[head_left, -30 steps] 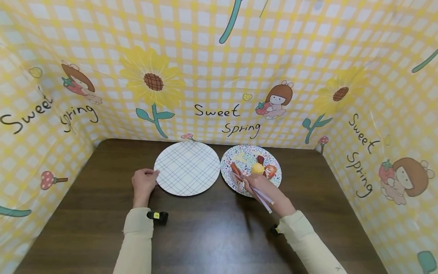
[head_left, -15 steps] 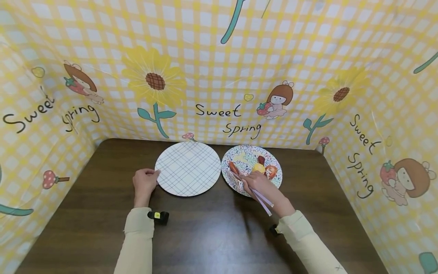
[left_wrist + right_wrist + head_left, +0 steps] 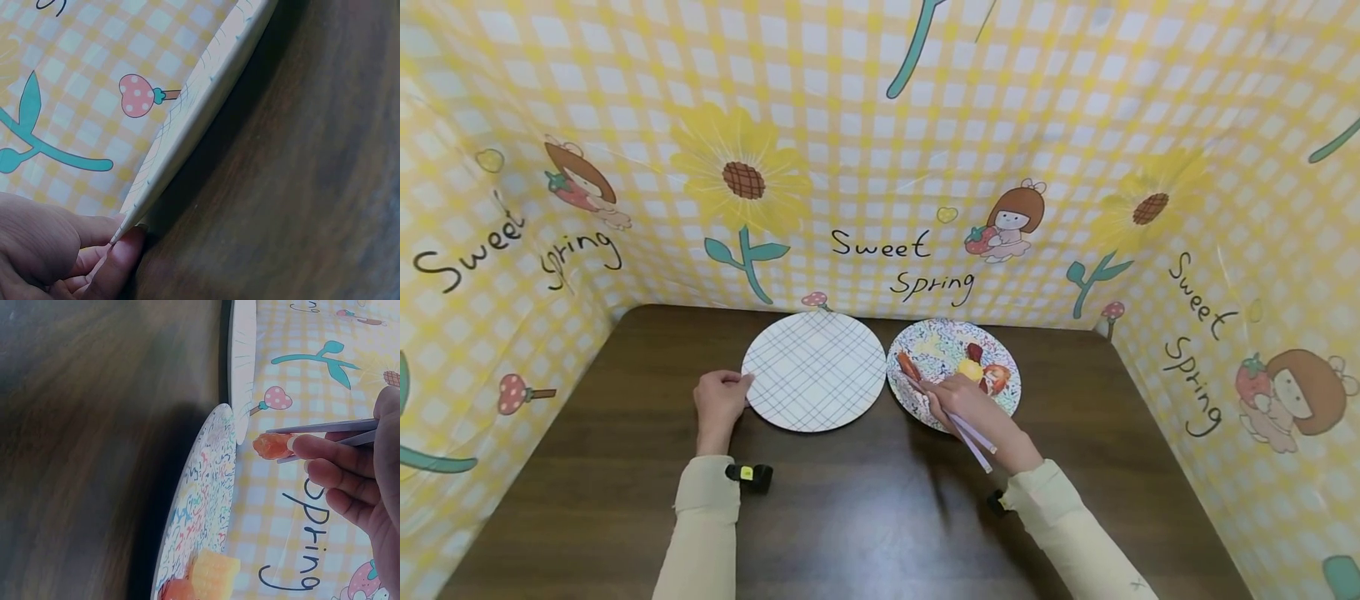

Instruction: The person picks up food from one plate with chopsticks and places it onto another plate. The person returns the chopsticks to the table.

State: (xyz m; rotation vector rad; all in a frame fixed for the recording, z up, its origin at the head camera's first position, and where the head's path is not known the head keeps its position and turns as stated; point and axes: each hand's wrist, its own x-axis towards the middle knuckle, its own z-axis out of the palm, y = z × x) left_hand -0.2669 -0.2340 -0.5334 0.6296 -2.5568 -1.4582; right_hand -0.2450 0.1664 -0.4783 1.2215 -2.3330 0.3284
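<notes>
In the head view, my left hand (image 3: 720, 404) pinches the left rim of a white plate (image 3: 808, 371) with thin blue crossing lines. The left wrist view shows the rim (image 3: 181, 137) between thumb and finger, raised over the table. My right hand (image 3: 964, 402) holds lilac chopsticks (image 3: 973, 437) above a colourfully speckled plate (image 3: 908, 404). Their tips clasp an orange-red piece of food (image 3: 272, 445), elongated in the head view, near that plate's left side. A yellow corn-like piece (image 3: 214, 577) lies on the speckled plate.
Beside the corn are a dark red piece (image 3: 973, 352) and an orange-and-white piece (image 3: 997, 379). The two plates sit edge to edge at the back of the dark wooden table (image 3: 850, 500). A yellow checked cloth (image 3: 880, 167) rises behind and at both sides.
My right hand has moved slightly left with the chopsticks, bringing the orange-red piece closer to the speckled plate's left edge. My left hand keeps its hold on the white plate's rim.
</notes>
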